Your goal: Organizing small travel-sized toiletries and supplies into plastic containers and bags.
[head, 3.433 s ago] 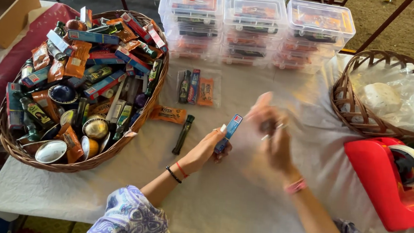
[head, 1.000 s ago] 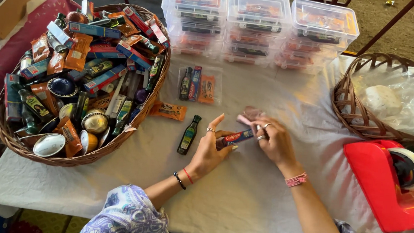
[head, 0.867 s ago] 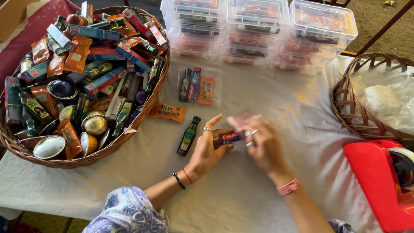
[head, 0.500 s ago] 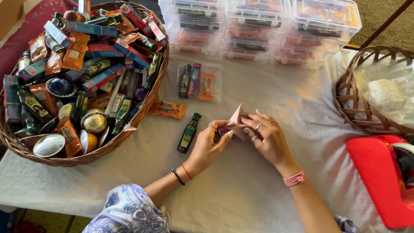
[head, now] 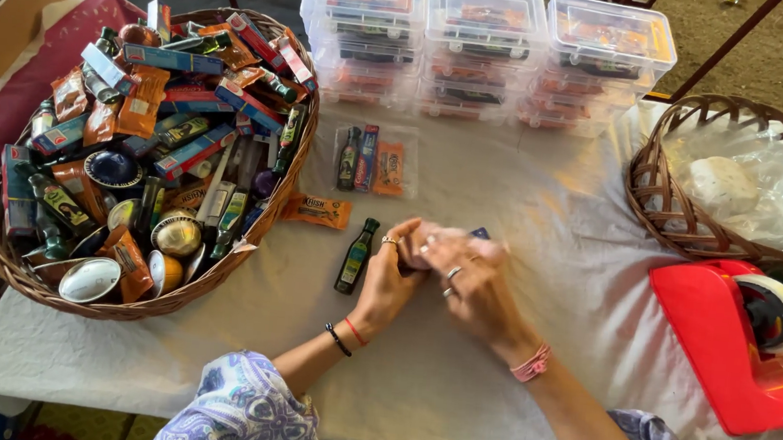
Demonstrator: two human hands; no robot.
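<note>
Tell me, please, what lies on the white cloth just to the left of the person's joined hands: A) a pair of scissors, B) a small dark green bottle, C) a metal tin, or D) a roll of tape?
B: a small dark green bottle lies on the cloth beside the left hand, between it and the big wicker basket.

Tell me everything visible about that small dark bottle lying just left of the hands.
The small dark green bottle looks like glass, with a black cap pointing away from the person and a green-and-yellow label on its body. It lies flat on the white tablecloth, slightly tilted, capped and apparently full. It sits just beside the left hand, below an orange sachet; whether the hand touches it is unclear.
</note>
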